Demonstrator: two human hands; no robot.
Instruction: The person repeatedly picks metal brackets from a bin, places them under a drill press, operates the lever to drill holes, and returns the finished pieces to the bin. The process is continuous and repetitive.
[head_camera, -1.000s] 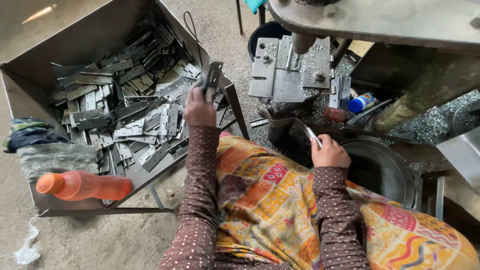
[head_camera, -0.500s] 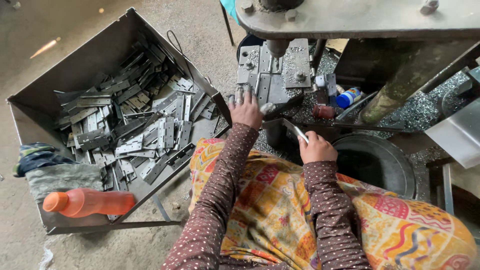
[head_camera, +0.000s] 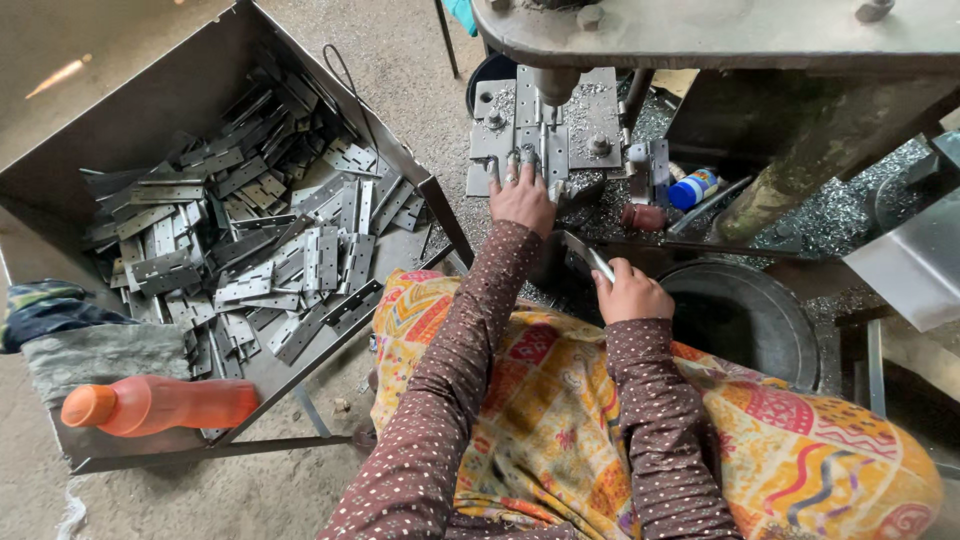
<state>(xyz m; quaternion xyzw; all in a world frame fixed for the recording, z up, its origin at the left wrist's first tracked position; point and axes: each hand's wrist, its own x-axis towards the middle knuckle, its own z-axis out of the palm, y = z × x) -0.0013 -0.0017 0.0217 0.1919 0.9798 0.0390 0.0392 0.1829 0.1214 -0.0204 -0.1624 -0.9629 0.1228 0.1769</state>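
Reaching forward, the left hand (head_camera: 522, 197) rests with fingers spread flat on the grey metal press bed (head_camera: 545, 125), fingertips against a small hinge plate (head_camera: 548, 150) lying directly under the vertical punch (head_camera: 553, 88). That hand is open and pressing down, not clasped round anything. The right hand (head_camera: 630, 293) sits nearer the body and to the right of the left one, curled closed around a slim metal lever (head_camera: 598, 264) whose bright end shows above the knuckles. Beyond the right hand lies a round dark pan (head_camera: 760, 320), and further ahead of it a small blue bottle (head_camera: 692, 188) lies among metal swarf beside a reddish cylindrical piece (head_camera: 643, 216). Well to the left of the left hand stands a large open sheet-metal bin (head_camera: 140, 110) filled with loose grey hinge plates (head_camera: 250, 250), piled at all angles. An orange plastic bottle (head_camera: 160, 405) lies on its side at the bin's near edge, just beside a folded cloth (head_camera: 90, 345). Both forearms wear brown dotted sleeves (head_camera: 450, 380), above a patterned yellow and orange garment (head_camera: 560, 440) covering the lap.
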